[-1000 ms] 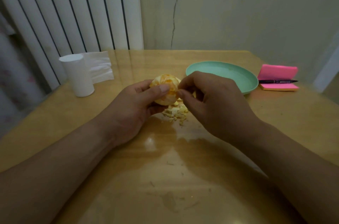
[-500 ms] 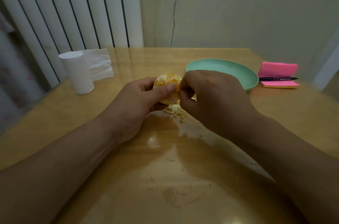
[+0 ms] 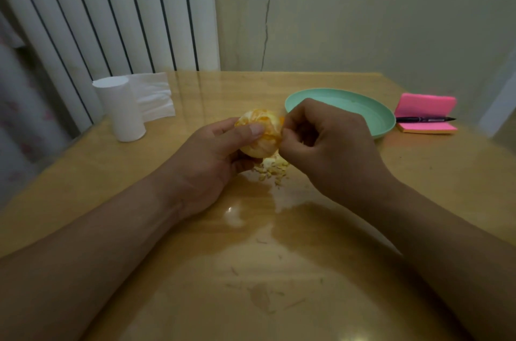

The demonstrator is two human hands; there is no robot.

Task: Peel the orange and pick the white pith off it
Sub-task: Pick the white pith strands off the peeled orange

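Glossy wooden table is standing against a cracked wall, with a white radiator at back left. Left hand is gripping the mostly peeled orange just above the tabletop, thumb lying across its front and fingers curled behind. Right hand is curled, thumb and forefinger pinching at the orange's right edge; the bit pinched is too small to make out. Pith scraps are lying in a heap directly under the fruit. Green plate is sitting behind the right hand. Tissue roll is standing at far left. Pen is lying on pink sticky notes, far right.
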